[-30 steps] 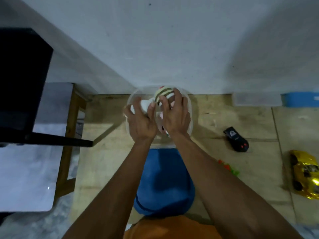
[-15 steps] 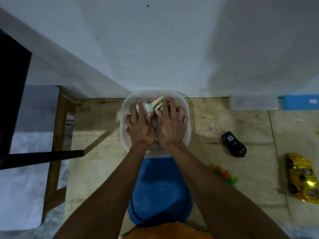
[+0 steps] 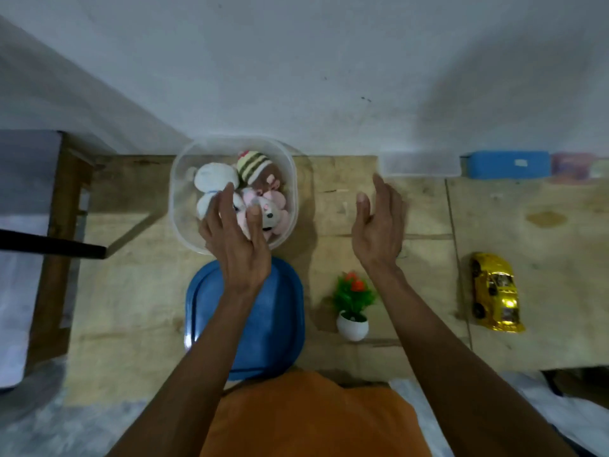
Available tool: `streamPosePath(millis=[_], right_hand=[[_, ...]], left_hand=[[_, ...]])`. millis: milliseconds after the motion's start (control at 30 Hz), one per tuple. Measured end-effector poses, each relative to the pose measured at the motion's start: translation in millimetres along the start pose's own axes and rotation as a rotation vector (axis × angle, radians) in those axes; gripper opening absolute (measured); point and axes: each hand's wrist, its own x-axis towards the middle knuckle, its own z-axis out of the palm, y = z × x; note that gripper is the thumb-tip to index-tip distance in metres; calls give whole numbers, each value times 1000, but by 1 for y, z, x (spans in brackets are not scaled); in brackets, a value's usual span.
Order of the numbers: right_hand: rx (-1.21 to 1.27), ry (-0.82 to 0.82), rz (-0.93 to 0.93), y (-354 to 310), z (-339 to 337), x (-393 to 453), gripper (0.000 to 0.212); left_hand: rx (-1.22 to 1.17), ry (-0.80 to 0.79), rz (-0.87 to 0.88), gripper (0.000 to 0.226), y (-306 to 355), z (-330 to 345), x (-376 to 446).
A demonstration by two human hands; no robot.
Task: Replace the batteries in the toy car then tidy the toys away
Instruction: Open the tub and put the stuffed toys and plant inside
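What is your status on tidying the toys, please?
Both hands empty, left hand over tub, right hand open. Soft toys in tub; blue lid off. Yellow car out.

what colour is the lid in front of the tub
Blue lid, seen in the head view.

The room is dim and a bit bluish. A big soft shadow darkens the wall [image 3: 494,103] on the right. The yellow toy car [image 3: 496,291] shines. Edges look bent and blurry.
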Motion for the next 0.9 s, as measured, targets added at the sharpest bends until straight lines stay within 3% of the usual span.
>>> streamPosePath(millis=[133,233,400,633,800,900], right_hand=[[-123,-147,35,67,-24,-9,53],[-194,-286,-38,93,-23,-14,58],[-358,-322,-199,109,-12,-17,58],[-518,-169,-440,141,-12,-5,49],[-512,-238,-488,163,-19,4,51],[-509,-189,-513,168,-20,8,50]], left_hand=[[-46,-173,-64,59,25,25,-81],[14,-361,-163,68,44,51,-132],[189,-515,-212,76,52,85,-184],[355,-512,-178,80,43,110,-201],[313,-490,-215,74,44,119,-200],[317,-462,-212,69,46,122,-196]])
